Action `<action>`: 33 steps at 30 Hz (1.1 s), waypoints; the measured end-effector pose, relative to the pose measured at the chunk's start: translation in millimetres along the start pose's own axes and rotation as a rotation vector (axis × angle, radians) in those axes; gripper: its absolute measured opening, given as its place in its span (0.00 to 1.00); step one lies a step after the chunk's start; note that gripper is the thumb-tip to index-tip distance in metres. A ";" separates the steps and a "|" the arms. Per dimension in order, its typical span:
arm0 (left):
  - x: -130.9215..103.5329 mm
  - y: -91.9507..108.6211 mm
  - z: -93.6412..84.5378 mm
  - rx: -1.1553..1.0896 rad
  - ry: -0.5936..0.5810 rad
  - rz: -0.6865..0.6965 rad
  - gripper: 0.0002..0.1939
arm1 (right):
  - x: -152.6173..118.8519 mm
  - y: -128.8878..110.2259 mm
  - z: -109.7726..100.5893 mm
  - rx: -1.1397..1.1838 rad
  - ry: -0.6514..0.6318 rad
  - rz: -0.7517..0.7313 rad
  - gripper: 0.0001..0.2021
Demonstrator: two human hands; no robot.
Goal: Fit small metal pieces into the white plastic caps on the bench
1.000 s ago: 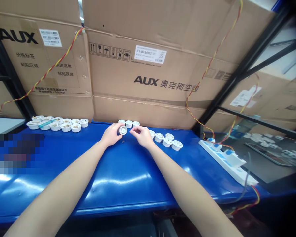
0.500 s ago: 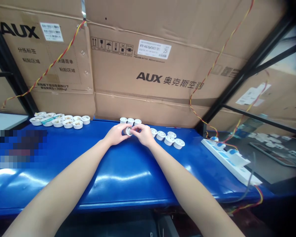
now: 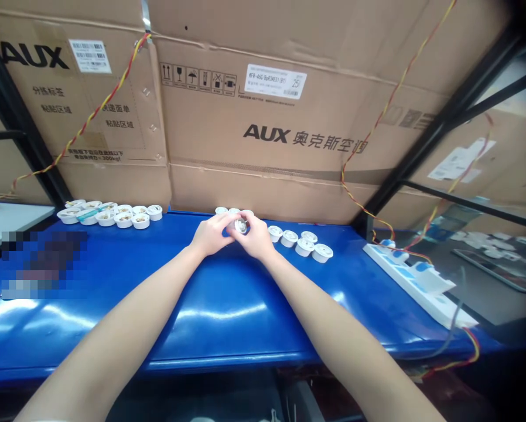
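Observation:
Both hands meet over the middle of the blue table (image 3: pixel 221 293), holding one small white round cup (image 3: pixel 241 225) between them. My left hand (image 3: pixel 212 233) grips it from the left and my right hand (image 3: pixel 256 235) from the right, fingers curled around it. The cup is tilted so its round face shows toward me; the fingers hide part of it. Right behind the hands stand a few white cups (image 3: pixel 221 210) against the cardboard. Several more white cups (image 3: pixel 304 247) stand just right of my right hand.
A cluster of white cups with brownish contents (image 3: pixel 123 219) stands at the back left, a teal strip (image 3: pixel 89 214) across some. Cardboard (image 3: pixel 263 152) walls the back. A white power strip (image 3: pixel 416 284) lies at the right edge, with red-yellow twisted wires (image 3: pixel 351 193) above.
The cup in my hands has turned and shifted slightly right, and my right fingers now wrap around its side instead of pinching at its face. The view has shifted slightly.

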State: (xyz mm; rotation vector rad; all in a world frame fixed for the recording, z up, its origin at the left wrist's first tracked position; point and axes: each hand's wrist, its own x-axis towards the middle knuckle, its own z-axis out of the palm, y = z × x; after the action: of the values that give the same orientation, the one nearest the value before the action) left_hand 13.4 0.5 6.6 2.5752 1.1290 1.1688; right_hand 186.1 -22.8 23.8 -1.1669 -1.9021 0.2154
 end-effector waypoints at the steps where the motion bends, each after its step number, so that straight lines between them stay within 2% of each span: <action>1: 0.9 -1.2 0.0 0.012 0.003 0.000 0.25 | 1.7 2.6 -2.8 -0.069 0.015 0.004 0.19; 4: 4.0 -13.0 3.5 0.037 0.013 -0.021 0.26 | 6.3 20.1 -15.2 -0.351 -0.020 0.071 0.21; 8: 9.4 -36.5 13.5 0.062 0.017 -0.299 0.24 | 7.0 46.0 -31.0 -0.632 -0.247 0.176 0.22; 12: 16.2 -49.3 20.8 0.070 -0.119 -0.375 0.27 | 3.7 57.9 -37.4 -0.635 -0.292 0.257 0.23; 15: 19.8 -52.1 22.9 0.087 -0.156 -0.417 0.26 | 2.2 60.4 -38.7 -0.606 -0.292 0.273 0.23; 17: 20.0 -53.2 23.2 0.077 -0.131 -0.414 0.23 | 2.1 60.9 -38.9 -0.610 -0.297 0.285 0.23; 22: 14.2 -55.8 19.9 -0.021 0.045 -0.339 0.10 | 2.4 60.4 -38.6 -0.650 -0.292 0.306 0.22; 26: 11.2 -55.8 16.4 -0.062 0.104 -0.387 0.11 | 1.9 60.5 -38.5 -0.644 -0.302 0.296 0.22; 29: 11.1 -54.9 16.9 -0.087 0.072 -0.295 0.16 | 1.9 60.3 -38.5 -0.638 -0.315 0.289 0.21; 31: 11.2 -54.2 18.5 -0.064 -0.004 -0.243 0.19 | 2.2 60.0 -38.4 -0.637 -0.320 0.295 0.21; 33: 11.2 -53.4 20.0 -0.021 -0.071 -0.251 0.19 | 2.5 60.2 -38.5 -0.640 -0.325 0.304 0.22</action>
State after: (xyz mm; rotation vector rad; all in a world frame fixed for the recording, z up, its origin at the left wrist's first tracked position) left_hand 0.5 50.5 -20.2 2.3532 1.3659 1.0183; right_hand 252.9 1.4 16.1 -1.9511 -2.1398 -0.0579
